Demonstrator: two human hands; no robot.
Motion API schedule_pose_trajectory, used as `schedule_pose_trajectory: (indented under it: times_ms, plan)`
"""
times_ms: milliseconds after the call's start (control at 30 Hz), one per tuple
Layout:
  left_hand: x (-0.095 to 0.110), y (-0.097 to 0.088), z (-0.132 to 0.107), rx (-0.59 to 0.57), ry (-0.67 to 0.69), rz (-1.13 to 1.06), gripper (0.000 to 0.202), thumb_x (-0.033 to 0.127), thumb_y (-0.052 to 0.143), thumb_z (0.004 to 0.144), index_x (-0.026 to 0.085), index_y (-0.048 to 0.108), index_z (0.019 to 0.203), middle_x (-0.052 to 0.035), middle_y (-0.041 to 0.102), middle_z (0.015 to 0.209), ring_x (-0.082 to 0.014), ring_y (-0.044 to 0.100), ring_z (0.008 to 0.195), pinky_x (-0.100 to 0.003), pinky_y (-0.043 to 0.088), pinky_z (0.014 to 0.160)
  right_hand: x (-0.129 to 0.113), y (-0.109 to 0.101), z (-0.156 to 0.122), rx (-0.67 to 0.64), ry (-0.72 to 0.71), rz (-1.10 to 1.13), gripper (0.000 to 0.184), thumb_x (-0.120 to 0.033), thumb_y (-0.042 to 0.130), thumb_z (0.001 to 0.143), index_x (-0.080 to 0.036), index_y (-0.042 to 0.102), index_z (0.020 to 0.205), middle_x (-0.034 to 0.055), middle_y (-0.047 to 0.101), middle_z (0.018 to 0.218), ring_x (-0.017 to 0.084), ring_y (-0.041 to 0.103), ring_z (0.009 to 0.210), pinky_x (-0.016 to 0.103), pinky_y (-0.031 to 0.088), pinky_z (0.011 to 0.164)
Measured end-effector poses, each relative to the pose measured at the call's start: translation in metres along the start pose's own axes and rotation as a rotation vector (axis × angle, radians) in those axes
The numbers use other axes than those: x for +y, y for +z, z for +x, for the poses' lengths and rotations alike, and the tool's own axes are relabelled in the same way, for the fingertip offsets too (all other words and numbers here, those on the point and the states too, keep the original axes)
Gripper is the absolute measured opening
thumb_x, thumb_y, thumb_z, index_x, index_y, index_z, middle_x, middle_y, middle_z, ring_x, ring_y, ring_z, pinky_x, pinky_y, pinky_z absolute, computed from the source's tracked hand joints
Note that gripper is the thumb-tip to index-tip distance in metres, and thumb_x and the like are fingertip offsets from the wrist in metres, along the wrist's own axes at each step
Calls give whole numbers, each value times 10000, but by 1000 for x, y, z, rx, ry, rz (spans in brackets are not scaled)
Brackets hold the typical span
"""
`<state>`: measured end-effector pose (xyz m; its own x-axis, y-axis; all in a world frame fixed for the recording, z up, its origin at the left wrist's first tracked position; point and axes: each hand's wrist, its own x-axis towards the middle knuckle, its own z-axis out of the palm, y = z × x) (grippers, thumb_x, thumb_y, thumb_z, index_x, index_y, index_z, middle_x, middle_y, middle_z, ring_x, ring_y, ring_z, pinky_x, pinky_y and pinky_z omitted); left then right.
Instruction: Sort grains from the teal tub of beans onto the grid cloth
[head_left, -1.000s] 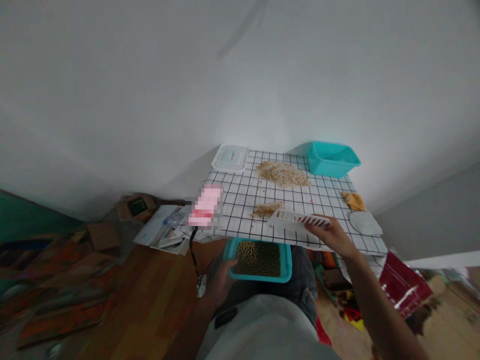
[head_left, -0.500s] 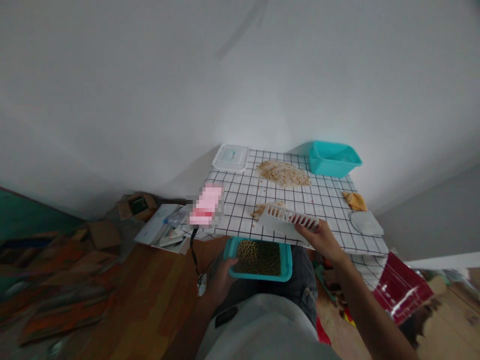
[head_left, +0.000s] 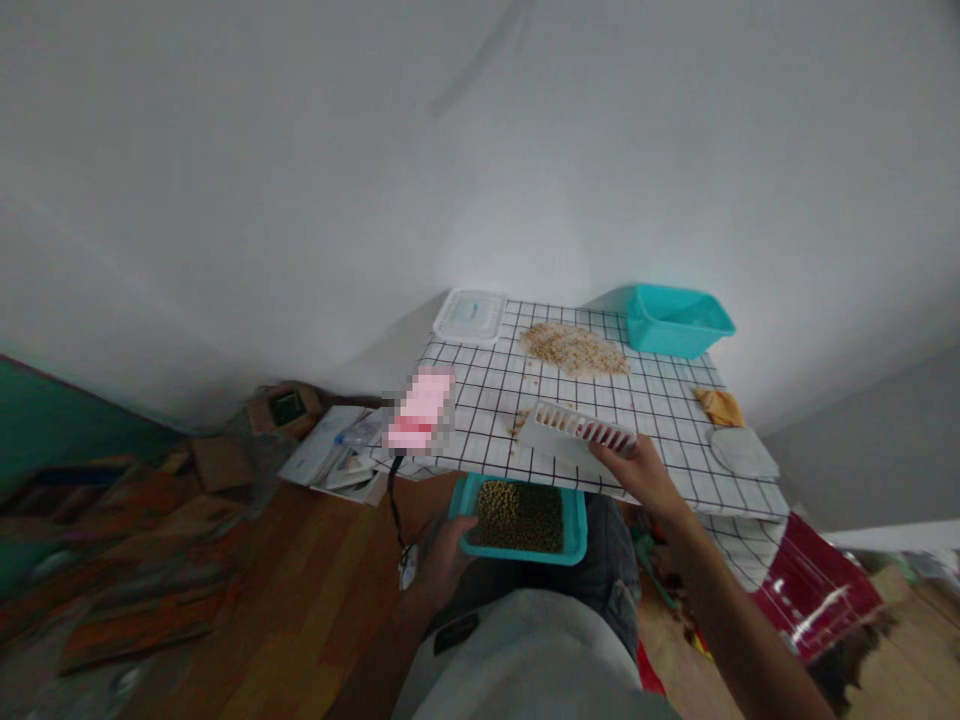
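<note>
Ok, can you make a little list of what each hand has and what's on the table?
Left hand: holds the edge of a teal tray full of green beans, just below the table edge
Right hand: holds a white slotted scoop over the table
On the table: grain pile, teal tub, clear lid, yellow cloth

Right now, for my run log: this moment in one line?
left hand: holds teal tray | right hand: holds white slotted scoop near table edge
</note>
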<state>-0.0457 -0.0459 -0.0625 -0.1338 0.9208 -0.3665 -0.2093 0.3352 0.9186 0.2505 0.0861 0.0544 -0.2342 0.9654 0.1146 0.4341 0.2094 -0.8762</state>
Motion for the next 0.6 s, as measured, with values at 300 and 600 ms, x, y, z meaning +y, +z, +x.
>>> schedule_pose_trajectory:
  times_ms: [300, 600]
  plan:
    - [-9, 0, 2, 53, 107, 71, 293, 209, 790, 548, 208, 686, 822, -59, 692, 894, -313, 583, 1017, -436, 422, 912, 0, -1, -7, -42, -1, 82, 265, -398, 580, 840, -158, 680, 892, 22, 649, 751, 163, 548, 648, 274, 449, 591]
    - [-7, -4, 0, 1, 93, 144, 314, 233, 787, 579, 203, 693, 877, -50, 679, 990, -286, 598, 1008, -400, 425, 932, -7, 5, -1, -124, -49, 119, 281, -400, 579, 849, -173, 697, 965, 37, 692, 873, 206, 610, 769, 321, 496, 700]
